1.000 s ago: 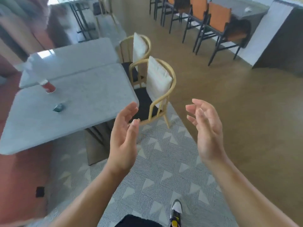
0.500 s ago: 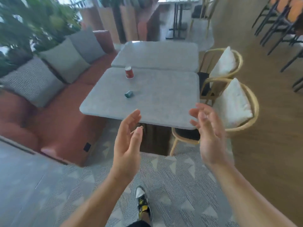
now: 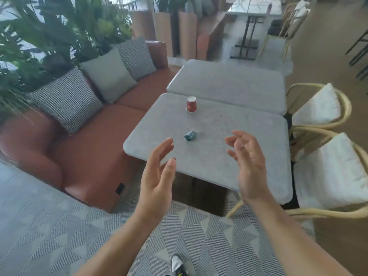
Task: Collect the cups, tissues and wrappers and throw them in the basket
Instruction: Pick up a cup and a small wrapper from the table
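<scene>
A red paper cup [image 3: 191,104] stands upside down near the far edge of the grey table [image 3: 229,144]. A small crumpled teal wrapper [image 3: 189,135] lies nearer, about mid-table. My left hand [image 3: 157,176] is raised over the table's near edge, fingers relaxed and empty, palm facing right. My right hand [image 3: 247,164] is raised beside it, palm facing left, fingers loosely spread and holding nothing. The wrapper lies between and beyond the two hands. No basket is in view.
A rust-coloured sofa [image 3: 95,148] with grey and checked cushions runs along the table's left side. Two wooden chairs [image 3: 326,176] with white cushions stand on the right. A second grey table [image 3: 229,84] adjoins the far edge. A patterned rug [image 3: 79,236] covers the floor.
The view has swung left and closer to the table; the cup and wrapper are now ahead between my hands. Both hands stay raised and empty.
</scene>
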Motion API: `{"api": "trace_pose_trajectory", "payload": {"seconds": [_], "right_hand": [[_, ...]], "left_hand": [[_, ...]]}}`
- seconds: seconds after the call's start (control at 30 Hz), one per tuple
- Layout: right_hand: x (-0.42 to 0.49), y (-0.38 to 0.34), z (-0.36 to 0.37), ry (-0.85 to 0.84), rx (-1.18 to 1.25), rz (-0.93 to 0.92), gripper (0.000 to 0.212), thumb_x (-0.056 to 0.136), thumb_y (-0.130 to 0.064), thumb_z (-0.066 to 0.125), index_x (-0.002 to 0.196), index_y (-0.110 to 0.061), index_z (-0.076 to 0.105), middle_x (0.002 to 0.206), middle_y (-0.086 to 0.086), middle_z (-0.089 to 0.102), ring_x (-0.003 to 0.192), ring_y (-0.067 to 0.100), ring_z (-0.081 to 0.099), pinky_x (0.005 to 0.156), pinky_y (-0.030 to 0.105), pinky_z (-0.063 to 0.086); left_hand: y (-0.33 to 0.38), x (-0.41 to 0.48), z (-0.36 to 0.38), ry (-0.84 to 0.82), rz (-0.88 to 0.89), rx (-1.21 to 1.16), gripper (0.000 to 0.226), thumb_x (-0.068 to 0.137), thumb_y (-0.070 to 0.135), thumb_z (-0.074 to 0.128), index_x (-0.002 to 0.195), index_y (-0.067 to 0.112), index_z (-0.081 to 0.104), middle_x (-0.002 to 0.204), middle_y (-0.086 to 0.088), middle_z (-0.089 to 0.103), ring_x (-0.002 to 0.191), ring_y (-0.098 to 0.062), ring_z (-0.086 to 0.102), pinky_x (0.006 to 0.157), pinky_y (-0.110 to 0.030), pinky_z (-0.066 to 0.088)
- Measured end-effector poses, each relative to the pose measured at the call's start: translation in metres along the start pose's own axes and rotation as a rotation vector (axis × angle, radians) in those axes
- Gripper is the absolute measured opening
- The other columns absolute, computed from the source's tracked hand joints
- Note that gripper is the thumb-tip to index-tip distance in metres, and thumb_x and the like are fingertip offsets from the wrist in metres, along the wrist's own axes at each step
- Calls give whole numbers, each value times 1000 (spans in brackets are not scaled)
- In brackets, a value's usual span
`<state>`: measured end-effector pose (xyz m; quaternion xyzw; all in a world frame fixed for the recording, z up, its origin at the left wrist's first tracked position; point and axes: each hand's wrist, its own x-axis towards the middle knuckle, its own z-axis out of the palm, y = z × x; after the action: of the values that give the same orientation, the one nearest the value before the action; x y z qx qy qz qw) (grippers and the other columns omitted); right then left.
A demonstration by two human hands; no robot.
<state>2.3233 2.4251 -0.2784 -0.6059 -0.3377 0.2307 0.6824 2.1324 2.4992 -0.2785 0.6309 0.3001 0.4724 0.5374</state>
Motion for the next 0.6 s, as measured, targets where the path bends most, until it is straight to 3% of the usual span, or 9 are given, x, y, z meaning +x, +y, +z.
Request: {"api": "trace_pose_trajectory", "payload": {"seconds": [0.07,0.2,0.3,0.4,0.6], "right_hand": [[15,7,22,-10,-2,15,43,90,-59,55,124,-33,61,115,-13,71,121,10,65,112,44,50],[45,23,47,-25,-66,41,47,90,-63,54,126,-33,62,119,-12,70,122,10,64,110,43,51],[71,37,57,-21,-95,65,52,89,-65,55,128,-32,61,125,-8,67,122,10,63,109,40,51],[99,56,65,-37,-110,99,39,91,-60,59,124,-39,62,124,-8,66,123,12,62,106,38,52],[167,108,84,-105,-162,193,39,87,-47,66,124,-35,60,124,-5,63,118,6,60,95,16,46]], "left_hand": [[-6,24,-12,4,-9,-18,54,95,42,53,144,18,54,142,15,62,127,0,60,103,-32,55],[-22,59,-26,30,2,6,49,98,41,52,143,22,54,147,11,59,143,-19,52,116,-56,45],[-35,82,-31,54,-19,12,50,98,41,52,144,20,54,147,11,59,143,-19,53,115,-59,45],[-48,103,-31,62,-43,24,48,97,42,52,142,25,55,146,14,59,143,-18,53,115,-59,45],[-86,156,-21,100,-102,51,47,96,45,53,140,28,55,147,11,59,142,-17,53,115,-56,46]]}}
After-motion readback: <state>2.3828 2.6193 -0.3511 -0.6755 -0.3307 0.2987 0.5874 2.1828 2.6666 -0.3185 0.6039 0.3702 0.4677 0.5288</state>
